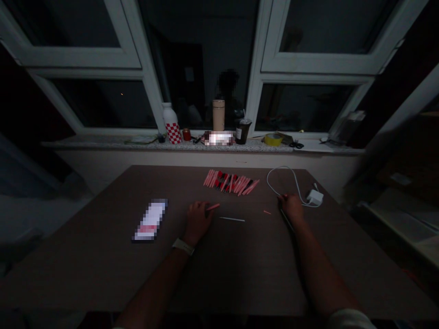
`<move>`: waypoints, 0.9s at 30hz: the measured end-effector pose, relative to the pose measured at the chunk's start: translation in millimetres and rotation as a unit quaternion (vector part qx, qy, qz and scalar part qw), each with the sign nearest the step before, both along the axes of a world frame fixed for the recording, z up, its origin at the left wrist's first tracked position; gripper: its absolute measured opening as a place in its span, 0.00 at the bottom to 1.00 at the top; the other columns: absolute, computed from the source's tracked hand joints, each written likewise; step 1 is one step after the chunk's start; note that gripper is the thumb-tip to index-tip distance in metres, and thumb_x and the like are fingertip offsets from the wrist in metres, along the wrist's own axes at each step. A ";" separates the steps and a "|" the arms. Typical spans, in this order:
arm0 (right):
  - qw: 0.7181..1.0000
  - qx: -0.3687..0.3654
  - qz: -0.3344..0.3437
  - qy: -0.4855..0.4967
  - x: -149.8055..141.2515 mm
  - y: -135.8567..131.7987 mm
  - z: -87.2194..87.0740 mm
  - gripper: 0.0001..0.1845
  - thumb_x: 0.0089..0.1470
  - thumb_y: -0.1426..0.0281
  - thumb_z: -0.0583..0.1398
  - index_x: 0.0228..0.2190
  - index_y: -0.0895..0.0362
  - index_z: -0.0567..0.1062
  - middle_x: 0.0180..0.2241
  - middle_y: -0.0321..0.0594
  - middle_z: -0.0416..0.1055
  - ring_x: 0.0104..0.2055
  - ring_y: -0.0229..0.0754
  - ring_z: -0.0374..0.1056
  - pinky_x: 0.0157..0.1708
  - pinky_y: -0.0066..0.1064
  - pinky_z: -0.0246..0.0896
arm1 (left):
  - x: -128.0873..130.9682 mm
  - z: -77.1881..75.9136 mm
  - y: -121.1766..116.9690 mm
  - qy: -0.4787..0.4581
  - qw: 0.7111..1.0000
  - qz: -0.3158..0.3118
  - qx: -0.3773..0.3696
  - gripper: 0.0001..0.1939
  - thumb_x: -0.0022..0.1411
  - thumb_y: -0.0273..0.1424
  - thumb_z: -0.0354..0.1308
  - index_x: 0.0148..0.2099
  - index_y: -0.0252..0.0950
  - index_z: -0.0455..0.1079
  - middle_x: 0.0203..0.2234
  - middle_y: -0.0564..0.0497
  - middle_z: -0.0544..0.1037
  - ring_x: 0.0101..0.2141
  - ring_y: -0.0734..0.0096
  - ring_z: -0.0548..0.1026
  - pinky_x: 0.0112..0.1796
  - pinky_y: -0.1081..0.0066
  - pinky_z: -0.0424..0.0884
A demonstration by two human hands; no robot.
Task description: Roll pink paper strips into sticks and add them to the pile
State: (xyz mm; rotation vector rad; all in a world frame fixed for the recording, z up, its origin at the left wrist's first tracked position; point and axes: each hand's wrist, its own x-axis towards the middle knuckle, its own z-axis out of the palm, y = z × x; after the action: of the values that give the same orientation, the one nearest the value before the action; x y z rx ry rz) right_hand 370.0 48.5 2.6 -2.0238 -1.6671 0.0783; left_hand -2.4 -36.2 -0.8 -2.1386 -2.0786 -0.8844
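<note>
My left hand [199,222], with a pale band on its wrist, rests on the table with its fingers closed on a slim pink pen [213,207]. Just right of it lies a thin whitish stick, like a pen refill [232,219]. My right hand [291,208] is curled low over the table, close to a white cable [269,180]. What its fingers hold, if anything, is too dark to make out. A small pink piece [267,212] lies between the hands. Beyond them, a row of pink, red and black pens [231,183] is laid side by side.
A phone [151,220] with a lit screen lies at the left of the table [103,256]. A white charger [314,197] sits at the right. On the windowsill stand a checkered bottle [172,125], a beige tumbler [218,115], a dark drink cup [243,131] and yellow tape [273,140].
</note>
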 end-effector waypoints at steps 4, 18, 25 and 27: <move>0.991 0.078 0.097 0.041 -11.0 -1.9 11.0 0.16 0.56 0.63 0.54 0.32 0.61 0.76 0.32 0.50 0.73 0.40 0.48 0.66 0.40 0.34 0.58 | -0.8 0.1 1.9 0.005 1.000 0.003 -0.024 0.14 0.62 0.38 0.54 0.48 0.39 0.69 0.43 0.45 0.71 0.44 0.58 0.67 0.43 0.61 0.63; 0.904 0.036 0.297 0.304 -128.1 -64.2 3.3 0.13 0.53 0.61 0.59 0.35 0.56 0.78 0.35 0.42 0.78 0.37 0.44 0.72 0.39 0.34 0.63 | 2.4 3.6 6.1 -0.094 0.989 -0.118 0.006 0.12 0.68 0.37 0.48 0.43 0.37 0.69 0.38 0.48 0.75 0.40 0.64 0.70 0.43 0.64 0.65; 0.913 0.039 0.316 0.255 -129.8 -66.9 -3.4 0.10 0.56 0.65 0.58 0.38 0.53 0.78 0.38 0.40 0.78 0.40 0.44 0.72 0.42 0.34 0.64 | 9.3 6.1 2.9 -0.045 0.981 -0.188 0.000 0.14 0.69 0.33 0.46 0.48 0.38 0.71 0.40 0.47 0.75 0.40 0.64 0.70 0.44 0.61 0.63; 0.919 0.041 0.329 0.212 -130.6 -68.7 -3.0 0.09 0.57 0.68 0.58 0.38 0.54 0.77 0.37 0.40 0.77 0.40 0.43 0.72 0.42 0.33 0.63 | 9.0 3.7 3.6 -0.043 0.984 -0.173 0.000 0.14 0.69 0.34 0.45 0.47 0.37 0.71 0.39 0.47 0.75 0.40 0.64 0.70 0.43 0.62 0.64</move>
State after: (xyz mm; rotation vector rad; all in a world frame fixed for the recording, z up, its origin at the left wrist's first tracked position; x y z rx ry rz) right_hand 239.4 -20.2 -0.4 -1.1881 -1.9273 0.6192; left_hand 6.6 -32.5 2.9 -2.5519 -1.7645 -1.0214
